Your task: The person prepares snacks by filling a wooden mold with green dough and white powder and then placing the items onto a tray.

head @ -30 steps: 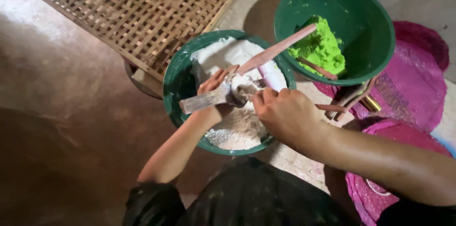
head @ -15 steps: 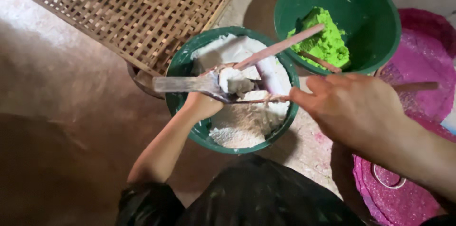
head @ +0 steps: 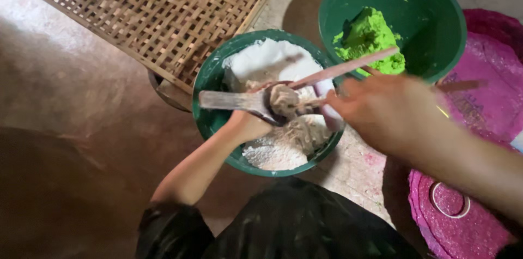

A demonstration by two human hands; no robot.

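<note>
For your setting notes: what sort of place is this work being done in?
Probably a home or small workshop floor, worked at ground level: green bowls of paste sit on the bare floor beside a woven bamboo tray and pink mats.

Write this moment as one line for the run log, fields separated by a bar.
left hand: holds spoon with dough | right hand: blurred, at spoon bowl | below: green bowl of white flour | behind: bowl with green dough
</note>
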